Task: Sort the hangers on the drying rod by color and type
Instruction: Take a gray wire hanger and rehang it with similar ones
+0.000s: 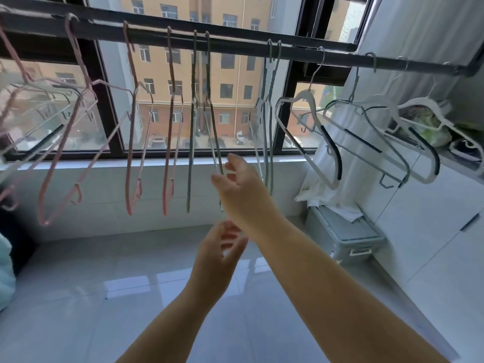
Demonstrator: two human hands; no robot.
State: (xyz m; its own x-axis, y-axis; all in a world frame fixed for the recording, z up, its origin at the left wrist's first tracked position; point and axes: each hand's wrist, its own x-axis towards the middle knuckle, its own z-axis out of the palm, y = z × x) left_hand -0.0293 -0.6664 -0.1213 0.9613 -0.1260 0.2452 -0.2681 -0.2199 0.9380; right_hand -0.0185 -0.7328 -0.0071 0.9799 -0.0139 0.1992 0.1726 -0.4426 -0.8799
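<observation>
Reaching up, the left hand [218,254] is loose-fingered and holds nothing; beyond it the right hand [237,186], fingers spread open, sits just beside a green hanger [208,74] hooked midway on the drying rod [235,47], pink hangers [128,184] left, white hangers [309,100] right.

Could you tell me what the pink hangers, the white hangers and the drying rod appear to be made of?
Pink hangers: probably coated wire, thin and matte. White hangers: likely moulded plastic, thick, smooth, with black strips, perhaps rubber, on the shoulders. Drying rod: probably painted metal, dark, straight, with faint sheen.
</observation>
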